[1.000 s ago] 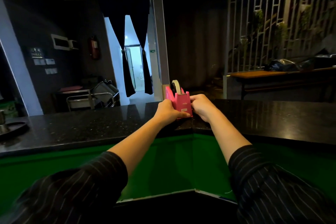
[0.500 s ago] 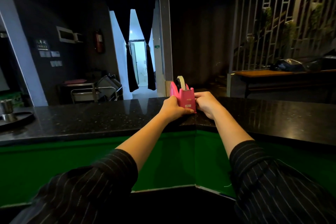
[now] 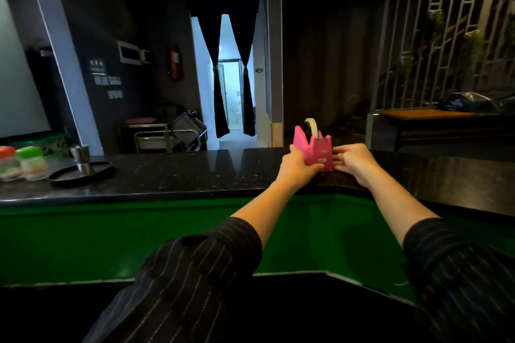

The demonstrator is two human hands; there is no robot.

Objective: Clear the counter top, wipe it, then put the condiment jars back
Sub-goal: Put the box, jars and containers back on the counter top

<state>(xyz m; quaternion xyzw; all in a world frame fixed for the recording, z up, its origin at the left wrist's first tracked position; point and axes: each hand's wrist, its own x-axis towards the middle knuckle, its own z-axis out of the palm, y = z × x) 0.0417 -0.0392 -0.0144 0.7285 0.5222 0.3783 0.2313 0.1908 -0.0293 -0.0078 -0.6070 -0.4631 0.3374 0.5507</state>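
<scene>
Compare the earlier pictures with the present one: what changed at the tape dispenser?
The right hand has loosened: its fingers, curled against the tape dispenser before, now stretch out and touch it. The left hand keeps its grip; the tape dispenser stays put on the counter.

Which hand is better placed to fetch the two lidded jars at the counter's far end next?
Left, likely. The left hand gripping the pink plastic tape dispenser sits on the side of the clear red-lidded jar and green-lidded jar; the right hand would cross over it.
</scene>
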